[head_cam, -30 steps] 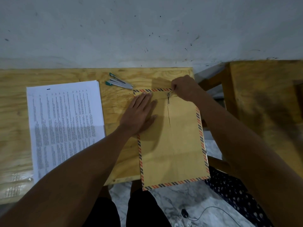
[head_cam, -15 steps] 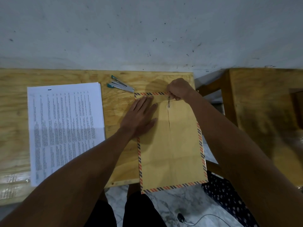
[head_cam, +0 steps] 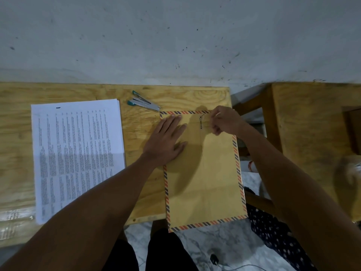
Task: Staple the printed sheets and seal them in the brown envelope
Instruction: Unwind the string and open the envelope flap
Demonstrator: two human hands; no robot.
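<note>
We log a brown envelope (head_cam: 205, 173) pressed flat by our left hand (head_cam: 166, 139), fingers straight, while our right hand (head_cam: 224, 120) pinches its string clasp (head_cam: 201, 122); printed sheets (head_cam: 76, 153) and stapler (head_cam: 143, 103) on the surface (head_cam: 136, 133).

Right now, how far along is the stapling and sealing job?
Early. Nothing looks done: printed sheets lie outside, stapler idle. In hand: left hand flat on the brown envelope, right hand working its string clasp. Left: stapling, inserting, sealing.
</note>
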